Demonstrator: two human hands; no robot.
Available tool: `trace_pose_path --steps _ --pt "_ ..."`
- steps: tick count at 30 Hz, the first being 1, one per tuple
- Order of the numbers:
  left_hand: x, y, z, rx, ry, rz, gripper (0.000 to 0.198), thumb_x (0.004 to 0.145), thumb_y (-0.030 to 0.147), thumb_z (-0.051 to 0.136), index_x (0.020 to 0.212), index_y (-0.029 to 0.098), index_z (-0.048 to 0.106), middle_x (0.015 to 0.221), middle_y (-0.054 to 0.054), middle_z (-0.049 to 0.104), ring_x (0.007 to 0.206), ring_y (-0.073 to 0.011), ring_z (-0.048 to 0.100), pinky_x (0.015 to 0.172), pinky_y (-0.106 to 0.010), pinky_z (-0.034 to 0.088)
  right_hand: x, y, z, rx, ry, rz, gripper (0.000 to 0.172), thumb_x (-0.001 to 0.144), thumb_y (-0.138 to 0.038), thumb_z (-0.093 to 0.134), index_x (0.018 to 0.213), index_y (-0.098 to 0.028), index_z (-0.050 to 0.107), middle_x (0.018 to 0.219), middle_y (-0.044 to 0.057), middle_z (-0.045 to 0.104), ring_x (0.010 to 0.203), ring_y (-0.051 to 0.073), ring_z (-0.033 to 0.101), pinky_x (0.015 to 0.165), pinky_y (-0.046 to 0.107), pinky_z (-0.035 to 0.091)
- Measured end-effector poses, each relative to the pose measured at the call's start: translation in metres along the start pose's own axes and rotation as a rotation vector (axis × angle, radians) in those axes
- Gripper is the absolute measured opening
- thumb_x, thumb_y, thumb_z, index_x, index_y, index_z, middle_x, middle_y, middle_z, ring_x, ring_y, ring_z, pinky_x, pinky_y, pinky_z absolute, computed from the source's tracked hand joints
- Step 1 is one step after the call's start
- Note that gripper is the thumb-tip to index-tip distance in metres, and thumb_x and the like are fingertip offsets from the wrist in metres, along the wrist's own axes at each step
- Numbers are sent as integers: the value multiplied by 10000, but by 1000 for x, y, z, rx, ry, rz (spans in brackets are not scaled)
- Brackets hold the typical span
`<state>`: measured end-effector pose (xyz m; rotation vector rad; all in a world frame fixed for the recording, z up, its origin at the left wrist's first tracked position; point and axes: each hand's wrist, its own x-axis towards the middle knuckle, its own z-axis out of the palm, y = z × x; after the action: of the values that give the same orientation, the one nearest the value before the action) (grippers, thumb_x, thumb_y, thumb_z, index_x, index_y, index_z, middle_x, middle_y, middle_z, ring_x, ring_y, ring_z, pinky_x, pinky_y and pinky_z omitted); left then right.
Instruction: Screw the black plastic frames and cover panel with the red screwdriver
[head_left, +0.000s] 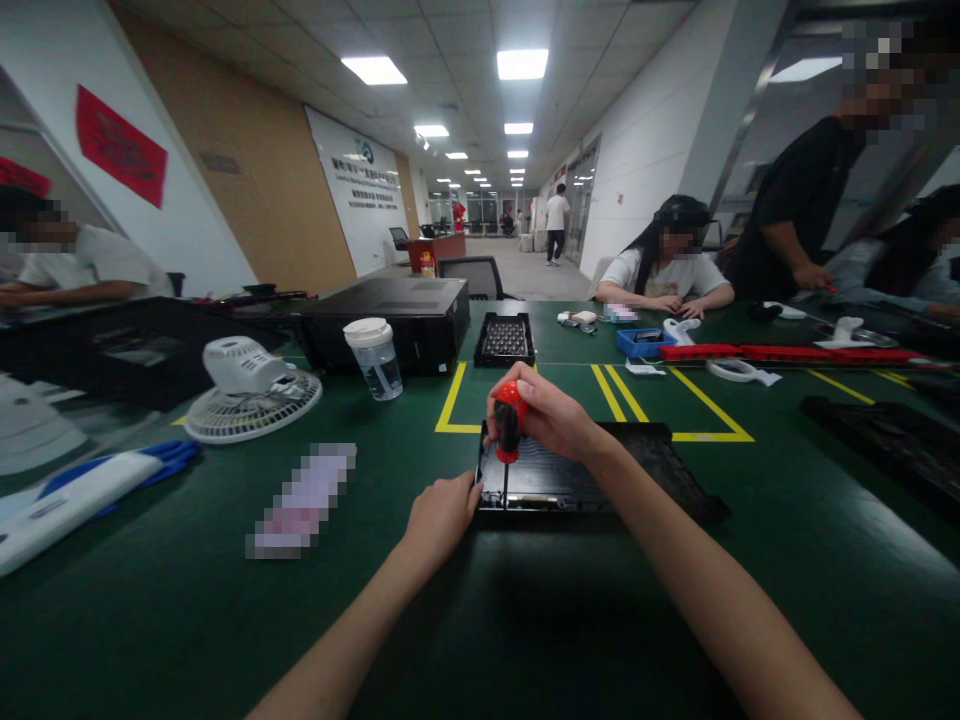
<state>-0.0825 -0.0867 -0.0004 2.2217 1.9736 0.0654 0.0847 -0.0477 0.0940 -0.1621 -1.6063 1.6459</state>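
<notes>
A flat black device (577,480) with a ribbed top lies on the green mat in front of me. My right hand (551,415) is closed round the red-and-black handle of a screwdriver (509,420), held upright with its shaft reaching down to the device's near left edge. My left hand (442,515) is curled, fingers pressed against the device's left near corner, steadying it.
A white desk fan (251,395) lies at left, a lidded clear cup (375,358) and a black box (390,320) behind it. A black parts tray (505,340) sits beyond yellow tape lines. Other people sit around the table at left and right.
</notes>
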Motion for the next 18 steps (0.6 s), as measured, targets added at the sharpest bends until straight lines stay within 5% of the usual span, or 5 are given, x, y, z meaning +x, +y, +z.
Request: trace_pose_path --steps 18 --pt "-1 2 -2 11 -9 1 355 889 403 298 1032 234 576 910 -89 666 833 -223 633 690 -311 465 -4 -7 -1 -81 75 44 146 843 -302 474 839 -169 414 802 30 592 636 137 608 661 340 502"
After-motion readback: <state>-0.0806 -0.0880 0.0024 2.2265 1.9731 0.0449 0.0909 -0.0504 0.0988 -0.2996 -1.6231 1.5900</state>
